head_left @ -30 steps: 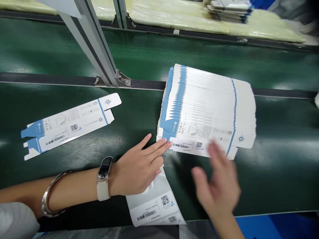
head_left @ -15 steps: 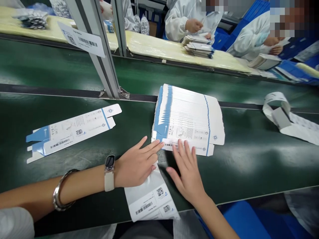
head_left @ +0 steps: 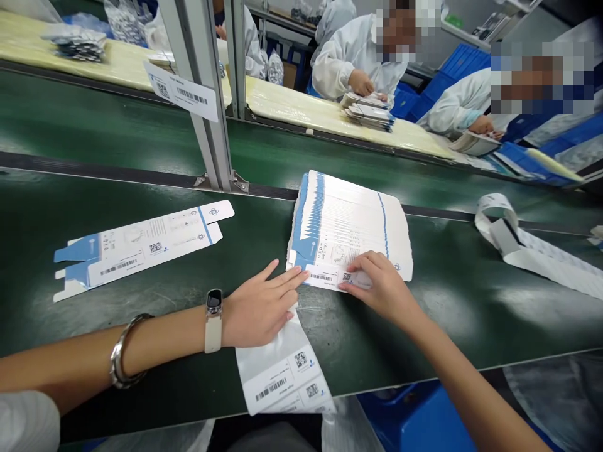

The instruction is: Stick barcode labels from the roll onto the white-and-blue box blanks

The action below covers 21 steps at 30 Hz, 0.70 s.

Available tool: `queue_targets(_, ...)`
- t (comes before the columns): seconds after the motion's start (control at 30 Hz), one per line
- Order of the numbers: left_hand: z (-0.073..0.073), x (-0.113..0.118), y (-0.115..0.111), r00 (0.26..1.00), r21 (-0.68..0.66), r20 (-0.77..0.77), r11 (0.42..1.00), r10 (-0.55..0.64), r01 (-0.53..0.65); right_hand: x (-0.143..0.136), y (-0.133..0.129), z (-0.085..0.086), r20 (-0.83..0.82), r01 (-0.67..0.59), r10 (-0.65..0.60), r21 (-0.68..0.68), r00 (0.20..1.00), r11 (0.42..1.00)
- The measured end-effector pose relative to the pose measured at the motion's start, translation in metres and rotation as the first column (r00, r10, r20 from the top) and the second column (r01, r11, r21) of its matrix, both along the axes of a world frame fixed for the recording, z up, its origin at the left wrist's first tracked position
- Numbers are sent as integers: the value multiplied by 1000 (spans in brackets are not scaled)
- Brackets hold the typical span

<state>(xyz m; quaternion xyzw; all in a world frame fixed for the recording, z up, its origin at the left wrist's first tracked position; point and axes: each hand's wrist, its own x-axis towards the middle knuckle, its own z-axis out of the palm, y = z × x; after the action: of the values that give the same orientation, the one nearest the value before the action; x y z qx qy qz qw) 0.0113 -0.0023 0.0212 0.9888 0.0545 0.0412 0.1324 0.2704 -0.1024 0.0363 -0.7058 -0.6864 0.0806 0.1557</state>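
A fanned stack of flat white and blue cartons [head_left: 351, 220] lies on the green table. My left hand [head_left: 259, 307] is spread, its fingertips on the left end of the label on the front carton. Under that hand a sheet of printed labels [head_left: 287, 373] runs down to the table's front edge. My right hand [head_left: 377, 282] rests at the front carton's lower edge, thumb and fingers closed near the label's right part; what they pinch is too small to tell. One flat carton with a label [head_left: 146, 245] lies at the left.
A metal post [head_left: 202, 125] with a hanging label stands behind the table [head_left: 254, 238]. A curled label strip [head_left: 541, 251] lies at the right. Beyond the green surface, people in white coats handle stacks of cartons [head_left: 370, 113].
My right hand has gone from spread fingers to a closed grip near the label's right part. My left hand has stayed on the label's left end. The view has shifted slightly.
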Motion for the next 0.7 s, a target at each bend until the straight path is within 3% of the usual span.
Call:
queue_targets(0.23, -1, 1, -1, 1000, 20, 17, 1000, 13, -13, -10, 8, 8, -104, 201, -218, -153, 970, 968)
queue_targets(0.43, 0, 0, -2, 999, 37, 46, 999, 16, -18, -18, 0, 4, -194, 407, -452, -231, 871, 884)
queue_targets(0.7, -1, 0, -3, 1000, 41, 29, 999, 12, -13, -26, -12, -2, -302, 512, -564, -237, 769, 825)
